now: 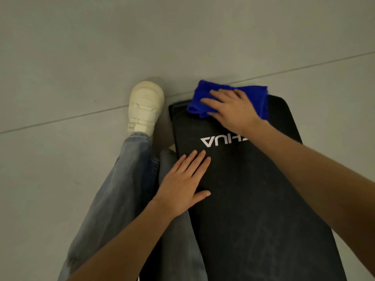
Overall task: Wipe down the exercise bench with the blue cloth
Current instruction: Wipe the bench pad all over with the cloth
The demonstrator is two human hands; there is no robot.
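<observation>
The black padded exercise bench runs from the bottom of the head view up to its far end, with white upside-down lettering across the pad. A folded blue cloth lies on that far end, partly hanging past the edge. My right hand presses flat on top of the cloth, fingers spread toward the left. Resting flat on the bench's left edge, my left hand has its fingers together and nothing in it.
My leg in blue jeans and a white shoe stand on the grey tiled floor just left of the bench. Floor surrounds the bench on the left, far and right sides.
</observation>
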